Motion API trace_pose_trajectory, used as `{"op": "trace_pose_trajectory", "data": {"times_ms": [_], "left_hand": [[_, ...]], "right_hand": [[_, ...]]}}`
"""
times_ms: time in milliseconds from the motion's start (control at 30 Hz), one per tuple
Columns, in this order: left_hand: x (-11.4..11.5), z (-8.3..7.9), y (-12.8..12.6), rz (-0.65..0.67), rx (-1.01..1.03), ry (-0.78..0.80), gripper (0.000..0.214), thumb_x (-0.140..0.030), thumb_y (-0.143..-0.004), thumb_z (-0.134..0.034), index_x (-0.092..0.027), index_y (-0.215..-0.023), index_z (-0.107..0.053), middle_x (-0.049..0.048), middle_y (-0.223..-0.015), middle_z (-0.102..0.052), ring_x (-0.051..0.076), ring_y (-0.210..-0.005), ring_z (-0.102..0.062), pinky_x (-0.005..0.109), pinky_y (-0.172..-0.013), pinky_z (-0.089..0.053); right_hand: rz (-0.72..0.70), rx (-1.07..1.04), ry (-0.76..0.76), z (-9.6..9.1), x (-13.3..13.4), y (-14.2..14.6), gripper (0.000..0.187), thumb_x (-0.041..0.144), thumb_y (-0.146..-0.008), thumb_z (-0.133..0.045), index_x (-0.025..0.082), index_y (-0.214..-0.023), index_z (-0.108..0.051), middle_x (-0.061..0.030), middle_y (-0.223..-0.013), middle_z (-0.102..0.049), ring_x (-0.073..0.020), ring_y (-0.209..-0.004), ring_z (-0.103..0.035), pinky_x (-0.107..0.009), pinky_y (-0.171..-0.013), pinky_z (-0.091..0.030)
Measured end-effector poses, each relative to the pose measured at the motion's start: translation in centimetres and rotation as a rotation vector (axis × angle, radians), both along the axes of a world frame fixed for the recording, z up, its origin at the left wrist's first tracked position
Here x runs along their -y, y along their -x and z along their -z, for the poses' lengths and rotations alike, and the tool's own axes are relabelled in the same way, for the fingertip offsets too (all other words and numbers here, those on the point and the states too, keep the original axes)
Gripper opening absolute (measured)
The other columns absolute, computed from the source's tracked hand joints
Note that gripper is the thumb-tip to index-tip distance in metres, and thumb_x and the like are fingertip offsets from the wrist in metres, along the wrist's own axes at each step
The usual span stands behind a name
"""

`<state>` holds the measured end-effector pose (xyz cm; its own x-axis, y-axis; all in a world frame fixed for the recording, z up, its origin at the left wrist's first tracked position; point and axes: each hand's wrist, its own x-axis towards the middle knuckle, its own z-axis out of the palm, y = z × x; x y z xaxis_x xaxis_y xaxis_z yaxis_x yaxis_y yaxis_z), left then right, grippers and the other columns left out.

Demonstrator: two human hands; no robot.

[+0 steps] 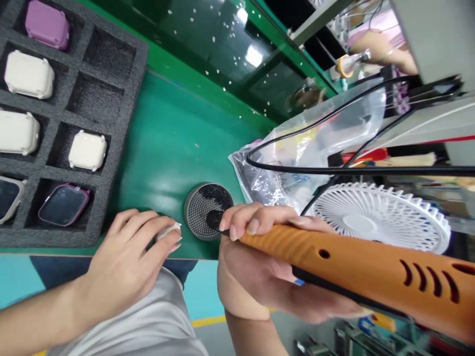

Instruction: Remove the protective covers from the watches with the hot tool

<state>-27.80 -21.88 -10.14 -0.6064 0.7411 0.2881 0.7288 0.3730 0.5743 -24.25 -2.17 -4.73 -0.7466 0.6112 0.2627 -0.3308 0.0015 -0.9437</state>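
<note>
My right hand [260, 262] is closed around an orange electric screwdriver [356, 269] whose black tip rests over a round metal dish with a dark perforated surface [203, 205]. My left hand [128, 257] is curled at the green bench's front edge, its fingertips pinching a small white part [168, 230] just left of the dish. A black foam tray [107, 99] at the left holds white, pink and dark-screened watch-like cases in its pockets, such as a white case [87, 151].
A white desk fan [382, 215] lies right of the dish. Behind it sit a clear plastic bag [315, 143] and black cables [334, 169]. Another person's arm [382, 49] shows at top right. The green bench mat [170, 133] spans the middle.
</note>
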Motion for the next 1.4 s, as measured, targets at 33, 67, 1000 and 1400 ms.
{"op": "trace_pose_trajectory", "data": {"times_ms": [33, 67, 1000, 1400], "left_hand": [[-0.1, 0.1, -0.1, 0.012, -0.005, 0.0, 0.025, -0.017, -0.099, -0.067, -0.021, -0.124, -0.069, 0.0052, -0.126, -0.073, 0.028, -0.112, -0.064, 0.049, -0.096, -0.046], [-0.2, 0.2, -0.1, 0.023, -0.014, 0.001, 0.024, -0.019, -0.1, -0.067, -0.023, -0.124, -0.07, 0.0041, -0.126, -0.074, 0.027, -0.111, -0.064, 0.049, -0.096, -0.045], [-0.7, 0.8, -0.4, 0.03, 0.021, 0.003, 0.017, -0.026, -0.103, -0.062, -0.024, -0.117, -0.072, 0.0028, -0.123, -0.071, 0.025, -0.114, -0.06, 0.047, -0.098, -0.042], [-1.0, 0.9, -0.5, -0.011, 0.005, -0.051, 0.017, -0.019, -0.1, -0.062, -0.021, -0.113, -0.073, 0.0049, -0.112, -0.073, 0.024, -0.1, -0.063, 0.046, -0.094, -0.044]], "right_hand": [[-0.012, -0.003, -0.012, -0.2, 0.0, -0.1, 0.049, 0.071, -0.09, -0.055, 0.029, -0.112, -0.063, 0.0025, -0.084, -0.059, -0.0164, -0.064, -0.06, -0.039, -0.056, -0.052], [-0.019, -0.019, -0.03, -0.5, 0.0, -0.2, 0.049, 0.071, -0.092, -0.053, 0.028, -0.113, -0.064, 0.0024, -0.084, -0.059, -0.0162, -0.064, -0.06, -0.039, -0.055, -0.052], [-0.192, 0.061, -0.108, 0.1, 1.3, -2.0, 0.031, 0.051, -0.103, -0.038, 0.04, -0.117, -0.064, 0.0038, -0.074, -0.059, -0.0179, -0.053, -0.054, -0.039, -0.047, -0.051], [-0.485, 0.389, 0.001, -2.0, -0.4, -1.0, 0.034, 0.052, -0.1, -0.046, 0.033, -0.092, -0.073, 0.0022, -0.062, -0.054, -0.0234, -0.06, -0.06, -0.052, -0.065, -0.057]]}}
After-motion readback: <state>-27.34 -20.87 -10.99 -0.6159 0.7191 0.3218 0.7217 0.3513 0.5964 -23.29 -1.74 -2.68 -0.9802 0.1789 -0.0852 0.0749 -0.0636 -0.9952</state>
